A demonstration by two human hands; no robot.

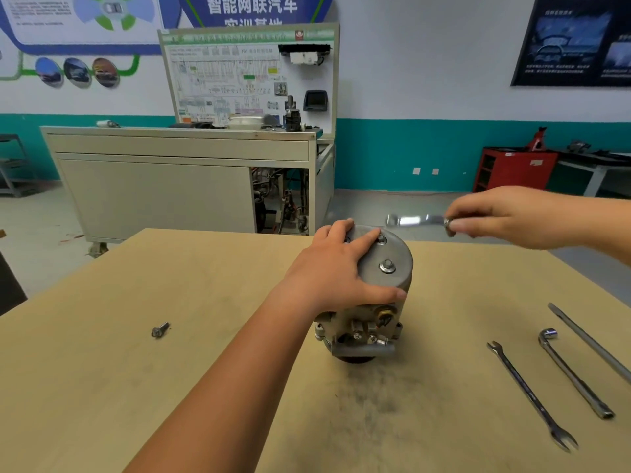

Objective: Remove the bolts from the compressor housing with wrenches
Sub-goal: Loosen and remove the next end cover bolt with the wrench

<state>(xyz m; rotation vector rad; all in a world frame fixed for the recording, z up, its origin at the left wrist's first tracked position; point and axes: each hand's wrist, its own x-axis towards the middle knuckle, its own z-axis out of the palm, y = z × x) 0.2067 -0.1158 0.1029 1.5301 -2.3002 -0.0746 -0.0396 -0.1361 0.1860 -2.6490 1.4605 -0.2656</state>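
A grey metal compressor housing (382, 268) stands upright in the middle of the wooden table (102, 387). My left hand (336, 268) rests over its top and left side, fingers spread and pressing on it. A bolt with a washer (387, 266) sits in the top face, and another bolt (380, 238) shows by my fingertip. My right hand (512, 216) hovers above and to the right of the housing and pinches a short shiny wrench (415, 220), blurred, whose free end points left above the housing. One loose bolt (159, 330) lies on the table at the left.
On the table at the right lie an open-ended spanner (532, 396), an L-shaped socket wrench (573, 372) and a long steel bar (590, 341). Behind the table stand a beige training bench (170, 186) and a red tool cart (512, 169).
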